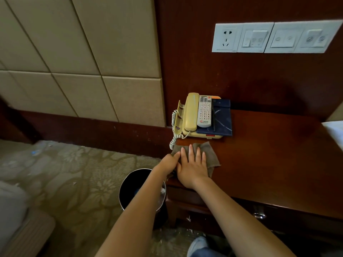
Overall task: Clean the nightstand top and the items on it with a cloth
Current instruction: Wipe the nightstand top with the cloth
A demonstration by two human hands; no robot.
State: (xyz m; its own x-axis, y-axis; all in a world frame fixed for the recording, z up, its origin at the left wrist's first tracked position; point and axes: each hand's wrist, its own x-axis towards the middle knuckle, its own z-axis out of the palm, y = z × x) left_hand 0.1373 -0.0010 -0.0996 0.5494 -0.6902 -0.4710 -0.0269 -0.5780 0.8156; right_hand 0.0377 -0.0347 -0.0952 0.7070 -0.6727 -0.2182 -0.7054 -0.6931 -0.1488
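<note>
The grey-brown cloth [208, 154] lies on the near left corner of the nightstand top [269, 154], just in front of the telephone, slightly below the middle of the frame. The right hand [193, 168] rests flat on the cloth, palm down, with its fingers straight and slightly spread, pressing rather than gripping. The left hand [168, 162] is just beside it at the nightstand's left edge, its fingertips reaching the cloth's left border. Whether they pinch the fabric or only touch it cannot be told from this angle.

Behind the cloth stands a cream-yellow telephone [191, 112] with its handset in the cradle. Its coiled cord [173, 127] hangs down the left side, close to the cloth. A light grey remote control [204, 113] lies on the telephone beside the handset. A dark blue veined folder [223, 121] rests partly over the telephone's right side.

In the upper right of the frame, a white socket and switch panel [269, 38] is fixed to the dark wood wall. Lower centre, a round black waste bin [137, 184] stands on the patterned carpet [74, 164], just left of the nightstand and partly hidden by the left forearm
</note>
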